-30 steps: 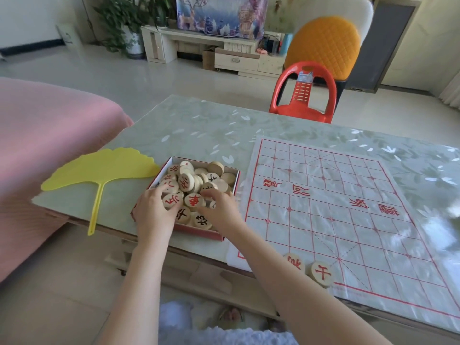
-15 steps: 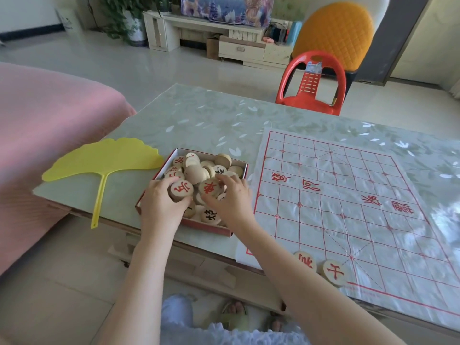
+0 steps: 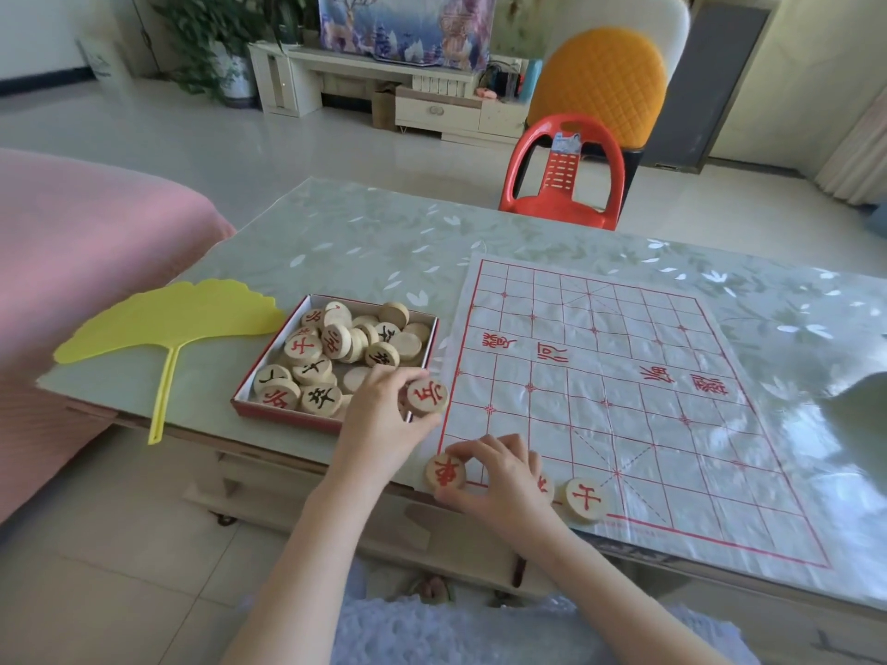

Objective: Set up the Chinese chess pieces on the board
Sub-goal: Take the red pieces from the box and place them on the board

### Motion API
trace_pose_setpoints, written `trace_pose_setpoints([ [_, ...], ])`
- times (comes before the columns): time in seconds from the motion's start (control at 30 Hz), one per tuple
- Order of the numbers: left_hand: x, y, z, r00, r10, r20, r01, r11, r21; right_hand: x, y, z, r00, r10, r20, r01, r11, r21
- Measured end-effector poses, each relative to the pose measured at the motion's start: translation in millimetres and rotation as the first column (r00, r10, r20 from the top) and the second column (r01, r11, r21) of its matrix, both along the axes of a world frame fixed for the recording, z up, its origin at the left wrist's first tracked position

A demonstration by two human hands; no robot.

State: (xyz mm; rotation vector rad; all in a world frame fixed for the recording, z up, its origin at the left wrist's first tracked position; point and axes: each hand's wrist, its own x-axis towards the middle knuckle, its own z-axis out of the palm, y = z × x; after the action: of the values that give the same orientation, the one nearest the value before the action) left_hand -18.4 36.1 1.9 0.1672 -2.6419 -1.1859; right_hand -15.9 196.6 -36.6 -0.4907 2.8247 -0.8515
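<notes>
A plastic chess board sheet (image 3: pixel 624 400) with red grid lines lies on the table. A red-edged box (image 3: pixel 269 405) to its left holds several round wooden pieces. My left hand (image 3: pixel 379 424) pinches a red-marked piece (image 3: pixel 427 396) at the box's near right corner, beside the board's left edge. My right hand (image 3: pixel 504 477) pinches another red-marked piece (image 3: pixel 445 471) at the board's near left corner. A further red piece (image 3: pixel 584 499) lies on the near edge line, and one more is mostly hidden under my right hand.
A yellow leaf-shaped fan (image 3: pixel 168 324) lies left of the box. The table (image 3: pixel 365 242) has a glossy green leaf-patterned cover. A red plastic chair (image 3: pixel 561 180) stands beyond the far edge. A pink couch (image 3: pixel 72 261) is at the left.
Both hands have left the box, each with a red piece. The right hand moved to the board's near left corner; the left hand moved to the box's right corner.
</notes>
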Motion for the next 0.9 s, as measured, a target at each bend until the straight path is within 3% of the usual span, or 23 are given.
trace_pose_setpoints([
  [0.27, -8.8, -11.7, -8.4, 0.999, 0.045, 0.007, -0.045, 0.999, -0.013, -7.4, -7.8, -12.9, 0.986, 0.086, -0.144, -0.063, 0.986, 0.157],
  [0.4, -19.7, -6.9, -7.3, 1.000, 0.018, 0.011, -0.018, 1.000, -0.005, -11.8, 0.3, -11.8, 0.994, 0.037, -0.100, -0.032, 0.998, 0.052],
  [0.5, -45.0, 1.2, -1.8, 0.999, -0.024, 0.023, 0.024, 1.000, -0.014, -22.6, 18.3, -3.6, 0.991, -0.109, -0.073, 0.102, 0.990, -0.094],
  [0.67, -103.1, 17.4, -1.4, 0.998, -0.057, 0.009, 0.057, 0.990, -0.127, -40.0, 51.3, 2.6, 0.961, -0.276, -0.016, 0.266, 0.941, -0.210],
  [0.8, -130.9, 28.6, -19.3, 0.993, -0.073, 0.091, 0.104, 0.907, -0.408, -45.6, 57.5, 2.3, 0.956, -0.293, -0.001, 0.284, 0.929, -0.238],
  [0.9, -136.1, 33.4, -29.9, 0.991, -0.034, 0.129, 0.097, 0.843, -0.529, -49.8, 54.6, 2.9, 0.958, -0.286, -0.010, 0.274, 0.927, -0.257],
])
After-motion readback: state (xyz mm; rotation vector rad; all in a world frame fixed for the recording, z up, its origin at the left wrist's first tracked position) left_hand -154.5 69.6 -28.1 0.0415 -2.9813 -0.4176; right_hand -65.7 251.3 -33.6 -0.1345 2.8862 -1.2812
